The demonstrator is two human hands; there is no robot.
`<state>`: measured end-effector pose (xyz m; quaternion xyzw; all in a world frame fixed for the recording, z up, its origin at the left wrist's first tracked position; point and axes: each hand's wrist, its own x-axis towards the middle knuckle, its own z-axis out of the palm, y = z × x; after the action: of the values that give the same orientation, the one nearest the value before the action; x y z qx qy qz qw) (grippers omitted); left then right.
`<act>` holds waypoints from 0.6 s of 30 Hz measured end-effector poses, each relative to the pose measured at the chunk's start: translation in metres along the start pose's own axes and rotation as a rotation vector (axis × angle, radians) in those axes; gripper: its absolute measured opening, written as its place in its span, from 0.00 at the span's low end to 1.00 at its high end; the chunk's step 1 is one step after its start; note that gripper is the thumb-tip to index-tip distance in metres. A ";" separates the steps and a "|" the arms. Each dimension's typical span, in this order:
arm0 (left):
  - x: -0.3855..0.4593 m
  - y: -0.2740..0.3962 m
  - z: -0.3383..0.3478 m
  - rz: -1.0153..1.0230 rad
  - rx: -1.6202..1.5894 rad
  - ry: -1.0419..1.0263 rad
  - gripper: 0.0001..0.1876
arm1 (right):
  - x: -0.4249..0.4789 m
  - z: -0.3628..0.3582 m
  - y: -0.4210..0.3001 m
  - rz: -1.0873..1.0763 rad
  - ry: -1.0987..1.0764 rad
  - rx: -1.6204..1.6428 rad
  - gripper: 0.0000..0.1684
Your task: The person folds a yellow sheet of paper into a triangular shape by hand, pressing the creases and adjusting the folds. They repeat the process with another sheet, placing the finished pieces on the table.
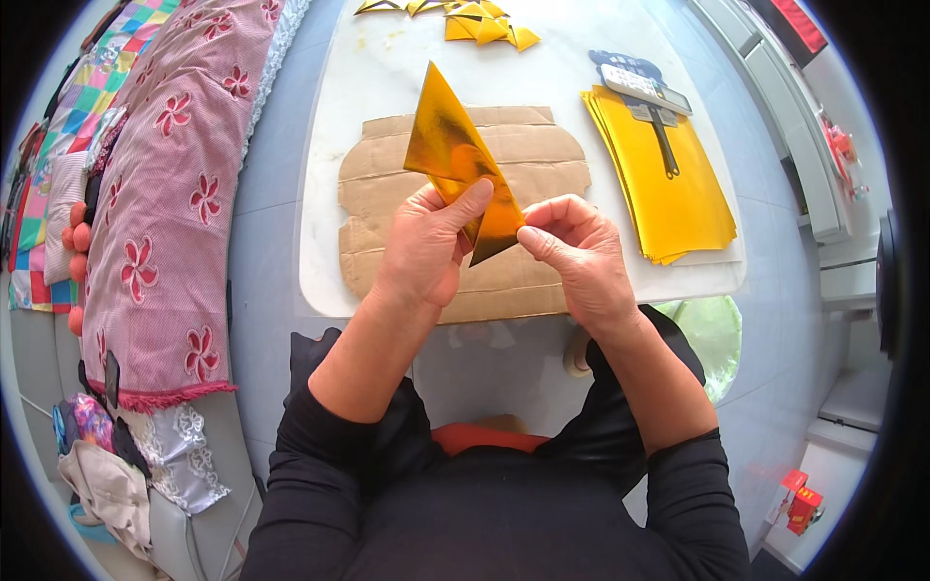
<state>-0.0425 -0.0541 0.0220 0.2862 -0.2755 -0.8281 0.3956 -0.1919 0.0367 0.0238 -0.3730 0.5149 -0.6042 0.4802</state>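
Observation:
A partly folded sheet of shiny gold paper (452, 149) is held up over a flat piece of brown cardboard (392, 240) on the white tabletop (330, 279). My left hand (434, 240) grips its lower middle, thumb on top and fingers behind. With thumb and forefinger, my right hand (574, 254) pinches the paper's right edge near its lower corner. To the right lies a stack of flat gold sheets (672, 196). Several folded gold paper pieces (479, 25) lie at the table's far edge.
A white remote control (647, 88) and a dark-handled tool (662, 141) rest on the stack's far end. Left of the table, a seat bears a pink flowered cover (163, 181). White cabinets (792, 131) stand along the right. A green round object (708, 341) is beside my right knee.

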 end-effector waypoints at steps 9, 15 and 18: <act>-0.003 -0.008 0.000 -0.050 0.042 -0.026 0.07 | 0.001 -0.004 0.000 0.023 0.022 -0.059 0.06; -0.003 -0.009 0.004 -0.045 0.059 -0.033 0.07 | 0.002 -0.006 0.000 0.078 0.036 -0.004 0.06; -0.003 -0.009 0.004 -0.044 0.072 -0.031 0.08 | 0.002 -0.007 0.002 0.091 0.038 0.048 0.06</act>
<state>-0.0481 -0.0458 0.0190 0.2933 -0.3047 -0.8305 0.3624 -0.1990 0.0362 0.0202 -0.3259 0.5259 -0.6009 0.5061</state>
